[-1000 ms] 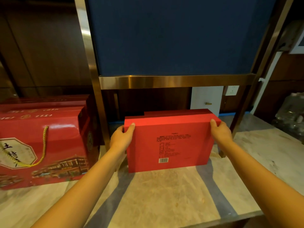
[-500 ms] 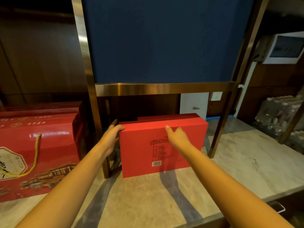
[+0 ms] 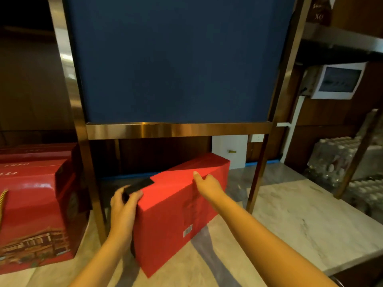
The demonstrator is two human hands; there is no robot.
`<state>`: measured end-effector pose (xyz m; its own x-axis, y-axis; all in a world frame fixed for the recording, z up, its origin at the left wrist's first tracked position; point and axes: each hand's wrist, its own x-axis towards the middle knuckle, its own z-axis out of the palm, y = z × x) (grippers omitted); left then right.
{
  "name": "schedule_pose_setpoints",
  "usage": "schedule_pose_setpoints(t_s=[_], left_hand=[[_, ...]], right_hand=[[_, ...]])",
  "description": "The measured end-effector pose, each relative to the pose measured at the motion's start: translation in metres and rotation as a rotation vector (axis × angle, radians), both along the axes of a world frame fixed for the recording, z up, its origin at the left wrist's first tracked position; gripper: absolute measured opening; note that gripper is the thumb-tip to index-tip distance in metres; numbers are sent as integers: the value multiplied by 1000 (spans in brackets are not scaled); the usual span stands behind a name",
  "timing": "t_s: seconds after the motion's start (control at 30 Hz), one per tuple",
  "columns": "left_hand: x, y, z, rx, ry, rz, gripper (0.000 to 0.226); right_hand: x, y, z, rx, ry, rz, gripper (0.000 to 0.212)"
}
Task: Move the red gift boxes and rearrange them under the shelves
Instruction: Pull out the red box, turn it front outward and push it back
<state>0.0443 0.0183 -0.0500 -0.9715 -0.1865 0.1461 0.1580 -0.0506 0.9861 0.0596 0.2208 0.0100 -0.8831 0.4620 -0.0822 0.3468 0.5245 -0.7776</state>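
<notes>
- Red gift box [image 3: 178, 212]: stands on edge on the marble floor [image 3: 290, 214] beneath the brass shelf frame [image 3: 178, 130]; long axis runs diagonally, near end toward you at lower left, far end pointing back right.
- Your left hand [image 3: 124, 204]: fingers wrapped around the box's near upper corner, gripping it.
- Your right hand [image 3: 209, 184]: laid on the top edge, fingers extended, not clenched.
- Larger red carton [image 3: 35, 214], rope handle: left of the frame.

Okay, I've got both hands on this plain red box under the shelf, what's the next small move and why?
Probably swing the near corner at your left hand back, squaring the red box under the shelf rail. It sits angled, near corner jutting forward of the left leg, with your right hand on top.
</notes>
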Motion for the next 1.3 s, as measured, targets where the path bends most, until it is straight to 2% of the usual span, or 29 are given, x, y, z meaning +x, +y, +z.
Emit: schedule_pose_setpoints(t_s=[0.1, 0.17, 0.23, 0.33, 0.4, 0.47, 0.6, 0.8, 0.9, 1.03, 1.13, 1.2, 1.3], left_hand=[[47, 17, -3, -137, 76, 87, 19], [79, 32, -4, -144, 142, 56, 19], [105, 47, -6, -151, 174, -34, 23], [125, 59, -5, -196, 199, -241, 17], [122, 62, 0, -258, 217, -344, 13], [109, 61, 1, -295, 236, -361, 15], [57, 52, -5, -361, 204, -253, 13], [-36, 33, 10, -419, 39, -83, 63], [-62, 26, 17, -379, -6, -44, 75], [-76, 19, 19, -249, -77, -164, 58], [-78, 6, 23, -96, -114, -366, 46], [-80, -7, 25, -14, -163, -535, 45], [-82, -18, 21, 0, -188, -685, 55]], right_hand=[[-6, 8, 16, 102, -59, 78, 69], [-7, 7, 27, 194, -133, 165, 72], [-5, 3, 33, 370, -211, 271, 73], [6, -2, 33, 662, -334, 362, 101], [15, -2, 29, 770, -407, 357, 114], [22, 0, 27, 769, -412, 337, 111], [30, 9, 25, 616, -234, 288, 78], [40, 28, 22, 571, -97, 452, 68], [44, 38, 27, 506, -17, 542, 69], [48, 56, 32, 494, 11, 666, 82], [50, 70, 32, 558, 17, 721, 85], [52, 75, 32, 598, 32, 767, 85], [49, 77, 33, 672, 46, 846, 83]])
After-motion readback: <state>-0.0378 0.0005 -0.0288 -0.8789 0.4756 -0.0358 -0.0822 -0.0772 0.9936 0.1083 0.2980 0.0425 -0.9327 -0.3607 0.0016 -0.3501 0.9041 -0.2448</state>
